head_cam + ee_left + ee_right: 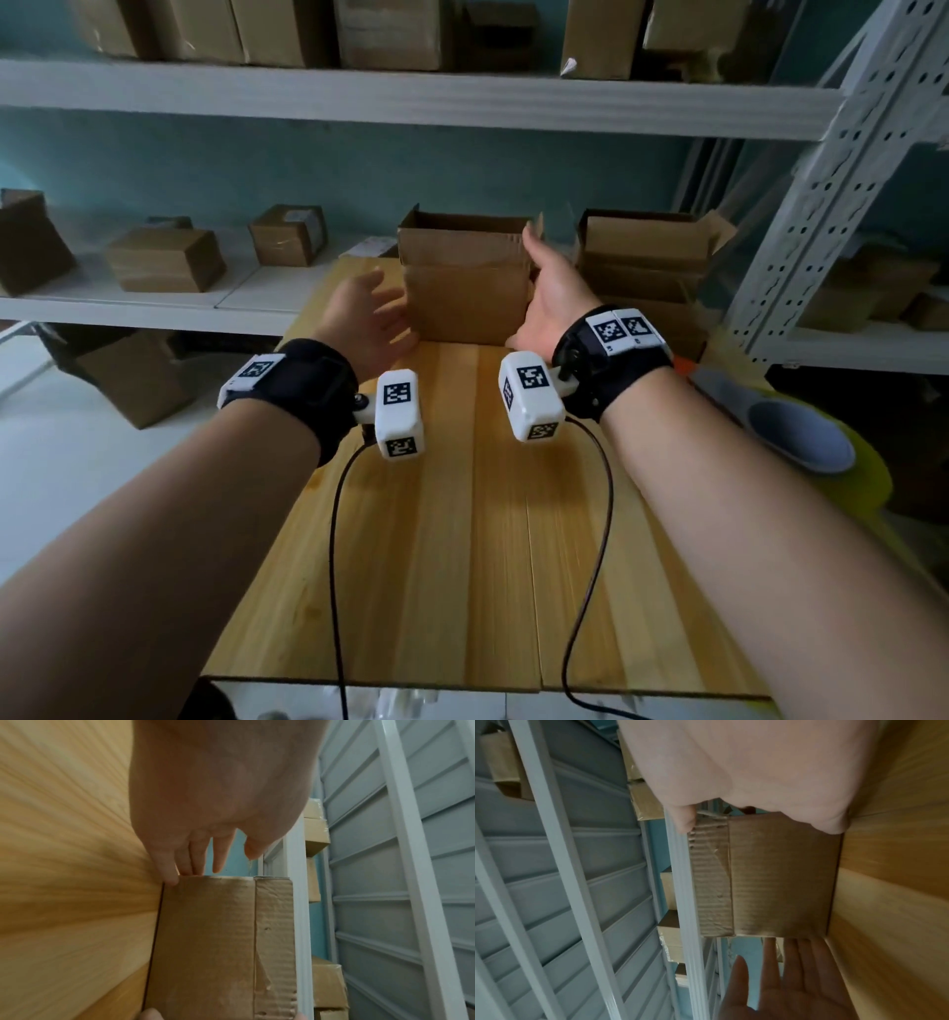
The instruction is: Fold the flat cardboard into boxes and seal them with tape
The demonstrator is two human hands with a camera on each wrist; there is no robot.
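A brown cardboard box (464, 288) stands at the far end of the wooden table (462, 539), with its top flaps up. My left hand (369, 313) is open beside the box's left side, fingers straight. In the left wrist view the fingertips (170, 878) reach the box's (218, 943) near corner. My right hand (549, 293) lies flat against the box's right side, fingers pointing up toward the flap. The right wrist view shows this hand (757, 780) against the box (777, 878) and the left palm (790, 988) spread open opposite.
A second open cardboard box (647, 267) stands just right of the first. A blurred yellow and grey object (806, 437) lies at the table's right edge. White metal shelves (411, 97) with several closed boxes run behind and to the left.
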